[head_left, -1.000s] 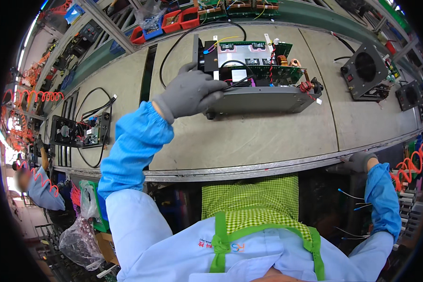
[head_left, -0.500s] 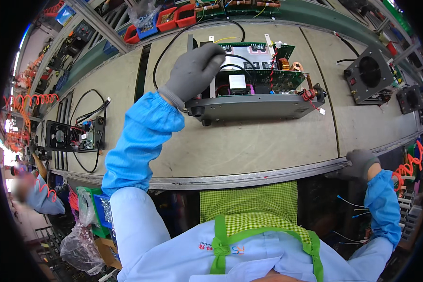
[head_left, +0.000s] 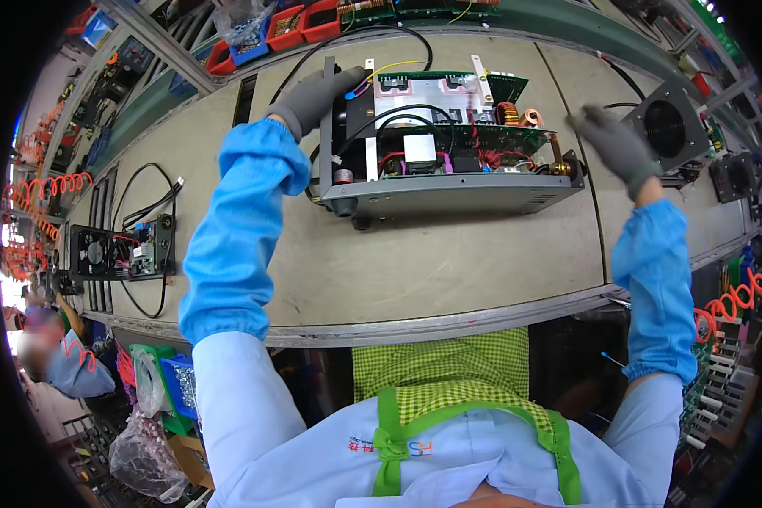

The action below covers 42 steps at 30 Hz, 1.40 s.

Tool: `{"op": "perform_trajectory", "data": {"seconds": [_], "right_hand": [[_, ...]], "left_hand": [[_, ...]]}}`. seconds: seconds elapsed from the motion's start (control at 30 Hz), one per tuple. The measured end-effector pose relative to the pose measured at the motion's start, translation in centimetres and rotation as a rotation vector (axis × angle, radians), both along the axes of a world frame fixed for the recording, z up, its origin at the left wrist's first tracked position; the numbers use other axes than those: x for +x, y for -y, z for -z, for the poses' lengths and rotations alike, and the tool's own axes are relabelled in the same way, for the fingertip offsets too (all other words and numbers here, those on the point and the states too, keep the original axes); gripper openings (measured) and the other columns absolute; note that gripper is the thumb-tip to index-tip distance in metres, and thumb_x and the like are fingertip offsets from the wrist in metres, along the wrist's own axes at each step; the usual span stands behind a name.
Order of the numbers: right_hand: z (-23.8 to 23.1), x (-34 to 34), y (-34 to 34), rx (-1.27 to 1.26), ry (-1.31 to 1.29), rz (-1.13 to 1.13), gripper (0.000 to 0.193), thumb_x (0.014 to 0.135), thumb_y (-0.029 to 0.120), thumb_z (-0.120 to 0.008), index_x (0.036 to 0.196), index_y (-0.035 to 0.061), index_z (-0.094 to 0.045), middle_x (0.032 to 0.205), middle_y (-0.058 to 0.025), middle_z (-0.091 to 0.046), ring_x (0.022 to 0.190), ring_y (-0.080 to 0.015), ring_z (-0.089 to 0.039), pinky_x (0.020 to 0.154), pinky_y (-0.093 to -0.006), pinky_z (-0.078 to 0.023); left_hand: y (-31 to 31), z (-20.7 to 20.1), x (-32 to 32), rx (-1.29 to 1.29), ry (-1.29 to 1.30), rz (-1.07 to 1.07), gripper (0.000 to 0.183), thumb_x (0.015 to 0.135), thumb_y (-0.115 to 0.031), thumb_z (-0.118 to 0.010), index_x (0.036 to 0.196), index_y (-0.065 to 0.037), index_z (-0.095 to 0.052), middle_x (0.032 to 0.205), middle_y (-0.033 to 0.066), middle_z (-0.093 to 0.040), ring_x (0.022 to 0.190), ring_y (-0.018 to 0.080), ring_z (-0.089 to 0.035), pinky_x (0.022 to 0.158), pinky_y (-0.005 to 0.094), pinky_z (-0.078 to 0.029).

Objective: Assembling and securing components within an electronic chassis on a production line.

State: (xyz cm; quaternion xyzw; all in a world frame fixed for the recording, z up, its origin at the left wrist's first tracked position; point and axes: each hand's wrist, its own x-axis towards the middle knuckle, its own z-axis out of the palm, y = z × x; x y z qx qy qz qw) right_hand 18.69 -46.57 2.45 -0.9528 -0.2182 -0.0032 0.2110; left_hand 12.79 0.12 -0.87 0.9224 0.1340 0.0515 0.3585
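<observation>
Two gloved hands work over a long beige workbench (head_left: 449, 279). Nearest the person, its metal front edge runs left to right, and a broad strip of bare surface lies between that edge and the open electronics unit (head_left: 444, 161). The unit sits at mid-bench, grey metal front wall toward the person, with a green circuit board, a copper coil and red, black and yellow wires showing on top.

Left hand (head_left: 313, 97), in a grey glove with a blue sleeve cover, rests on the unit's upper left corner, fingers curled over the upright end plate; how firmly it grips cannot be told. Right hand (head_left: 614, 144), likewise gloved, hangs in the air just beside the unit's right end, fingers spread, holding nothing.

At left, well apart, a small black fan assembly (head_left: 118, 250) lies with a looped black cable. At right, a square grey fan housing (head_left: 669, 127) stands near the bench edge. Farther back, red and blue parts bins (head_left: 288, 30) line the rear rail.
</observation>
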Motion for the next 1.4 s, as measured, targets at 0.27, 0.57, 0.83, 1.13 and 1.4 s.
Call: {"op": "perform_trajectory", "data": {"seconds": [0.27,0.57,0.83,1.13,1.4], "right_hand": [[3.1,-5.0,-3.3,0.243,-0.262,-0.027,0.036,0.086,0.032,-0.061,0.099,-0.0016,-0.067,0.078,-0.0183,-0.067,0.072,-0.0275,-0.064,0.067,-0.0374,-0.049],[3.0,-17.1,-3.1,0.52,0.058,0.141,0.032,0.086,0.015,-0.059,0.114,-0.0006,-0.062,0.082,-0.0188,-0.066,0.068,-0.025,-0.064,0.064,-0.0349,-0.049],[6.8,-21.6,-1.9,0.621,0.301,0.068,0.041,0.078,0.004,-0.06,0.118,0.0007,-0.059,0.104,-0.0146,-0.066,0.071,-0.0205,-0.062,0.064,-0.0325,-0.049],[10.2,-24.2,0.2,0.498,0.392,-0.037,0.05,0.076,0.004,-0.06,0.125,-0.0005,-0.054,0.124,-0.0247,-0.056,0.106,-0.0404,-0.06,0.085,-0.0425,-0.053],[13.3,-22.8,0.7,0.459,0.502,-0.094,0.053,0.078,0.006,-0.062,0.13,0.0014,-0.049,0.127,-0.0251,-0.051,0.107,-0.0422,-0.057,0.086,-0.0427,-0.052]], "left_hand": [[1.1,-0.6,-0.9,0.396,0.055,0.072,0.038,0.091,-0.037,-0.053,0.112,-0.007,-0.065,0.106,0.0226,-0.065,0.096,0.0382,-0.063,0.084,0.0457,-0.048],[6.5,-3.9,-12.0,0.048,0.646,-0.121,0.032,0.092,-0.027,-0.06,0.108,0.0,-0.064,0.092,0.0153,-0.068,0.082,0.0233,-0.064,0.076,0.0349,-0.049],[10.8,-3.9,-19.7,-0.146,0.883,-0.173,0.027,0.096,-0.013,-0.055,0.118,0.003,-0.058,0.104,0.0101,-0.066,0.091,0.0147,-0.061,0.083,0.0283,-0.049],[13.1,2.0,-26.3,-0.331,0.851,-0.198,0.07,0.099,-0.046,-0.043,0.146,0.003,-0.027,0.133,0.0162,-0.049,0.118,0.024,-0.05,0.098,0.0356,-0.04],[12.7,7.0,-29.6,-0.298,0.691,-0.415,0.069,0.093,-0.061,-0.044,0.122,0.0,-0.056,0.117,0.012,-0.06,0.099,0.0211,-0.058,0.082,0.0353,-0.048]]}}
